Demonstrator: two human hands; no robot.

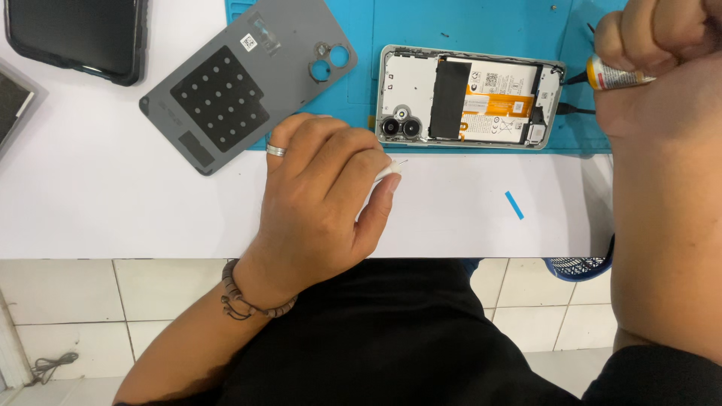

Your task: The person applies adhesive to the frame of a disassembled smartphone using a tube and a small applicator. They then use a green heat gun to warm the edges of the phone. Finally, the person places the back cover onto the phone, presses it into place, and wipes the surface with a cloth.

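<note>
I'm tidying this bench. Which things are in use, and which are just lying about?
In use: opened phone; small tube in right hand; white scrap in left hand.

Lying about: grey back cover; black case; blue strip.

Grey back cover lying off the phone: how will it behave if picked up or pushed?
The grey back cover looks like a thin flat shell, so probably light and somewhat flexible. It lies partly on the white table, partly over the blue mat edge, so a push would likely slide it, not roll it. Its camera cut-outs may be weak spots.
</note>
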